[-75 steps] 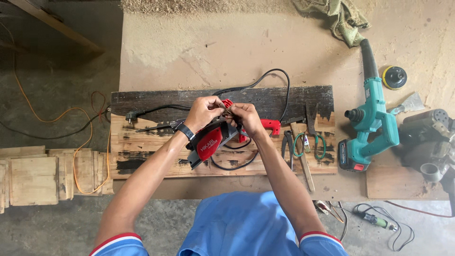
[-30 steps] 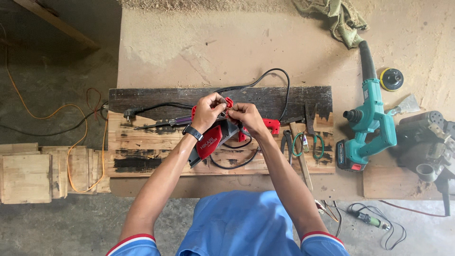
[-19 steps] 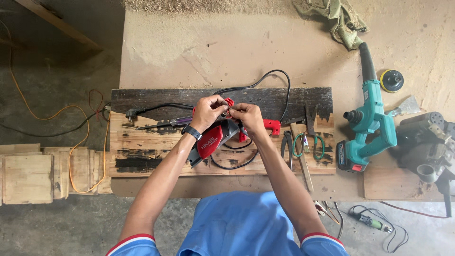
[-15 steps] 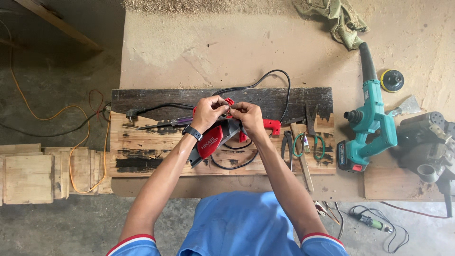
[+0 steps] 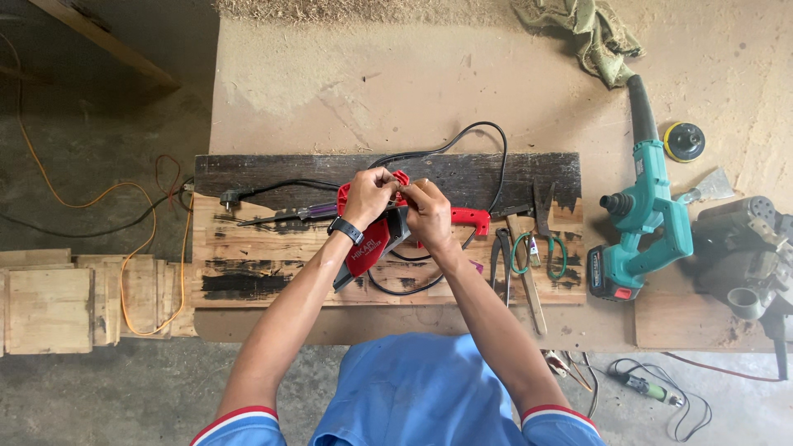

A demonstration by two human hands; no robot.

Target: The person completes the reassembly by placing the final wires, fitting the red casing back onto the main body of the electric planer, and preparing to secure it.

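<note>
Red-and-black power tool (image 5: 373,241) with black cord, gripped on top by left hand (image 5: 368,195) and right hand (image 5: 429,212).

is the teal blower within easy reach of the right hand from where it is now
Probably yes. The right hand is busy on the red power tool, but only low hand tools lie between it and the teal blower.

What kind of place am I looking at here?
Most likely a woodworking or repair workshop: a sawdust-strewn workbench, a teal cordless blower, pliers, and both hands working on a red power tool.
</note>
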